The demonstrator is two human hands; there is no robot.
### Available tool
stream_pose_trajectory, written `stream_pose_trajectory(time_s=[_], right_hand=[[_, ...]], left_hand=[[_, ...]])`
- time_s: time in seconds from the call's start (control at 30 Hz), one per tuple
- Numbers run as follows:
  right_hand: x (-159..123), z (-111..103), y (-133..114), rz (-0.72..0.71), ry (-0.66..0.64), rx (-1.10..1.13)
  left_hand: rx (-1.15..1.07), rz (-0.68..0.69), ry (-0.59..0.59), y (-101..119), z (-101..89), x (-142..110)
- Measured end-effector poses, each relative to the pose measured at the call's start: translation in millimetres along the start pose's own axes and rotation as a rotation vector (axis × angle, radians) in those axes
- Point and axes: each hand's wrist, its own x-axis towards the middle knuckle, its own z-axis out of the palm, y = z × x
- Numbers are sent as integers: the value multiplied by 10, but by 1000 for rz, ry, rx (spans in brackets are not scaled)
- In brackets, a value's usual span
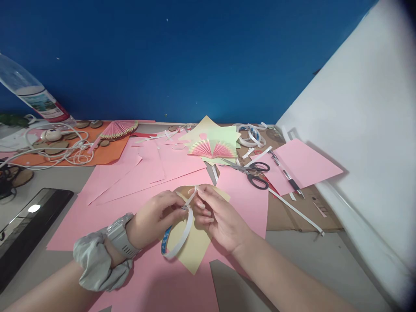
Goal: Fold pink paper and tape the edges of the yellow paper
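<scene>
My left hand (156, 216) is closed, pinching a narrow roll of double-sided tape (182, 244) with a white outside and a blue printed inner core. My right hand (224, 219) has its thumb and forefinger pressed together on the free end of the tape, a short white strip stretched between the two hands. Below the hands lies a pale yellow sheet of paper (195, 255), partly covered by them. It rests on large pink paper (143, 268).
Behind the hands stands a folded pink-and-yellow paper fan (212, 148); another folded fan (118, 129) lies left. Scissors (256, 171), a pen (287, 175) and more tape rolls (250, 135) are to the right. A bottle (39, 95), white cable (74, 147) and black device (35, 229) occupy the left.
</scene>
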Motion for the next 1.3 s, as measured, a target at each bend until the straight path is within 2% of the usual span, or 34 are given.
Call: stream_pose_trajectory(time_s=[0.27, 0.43, 0.67, 0.8, 0.97, 1.07, 1.2, 1.3], right_hand=[[5, -8, -41, 1, -12, 5], [-15, 23, -42, -26, -51, -67], [-37, 20, 31, -98, 18, -210], [-62, 5, 55, -110, 45, -412], [-119, 11, 23, -120, 12, -709], [-224, 51, -62, -99, 44, -926], [-426, 133, -215, 6, 48, -1305], [-540, 181, -269, 3, 39, -1450]], left_hand=[[21, -45, 24, -16, 8, 0], [3, -54, 25, -15, 11, -5], [-43, -98, 56, 12, 16, -17], [-87, -66, 106, 14, 24, -15], [-136, -62, 95, 44, 8, -9], [-165, -89, 83, 52, 0, -12], [-175, -141, 97, 21, 13, -25], [-168, -153, 121, 9, 17, -31]])
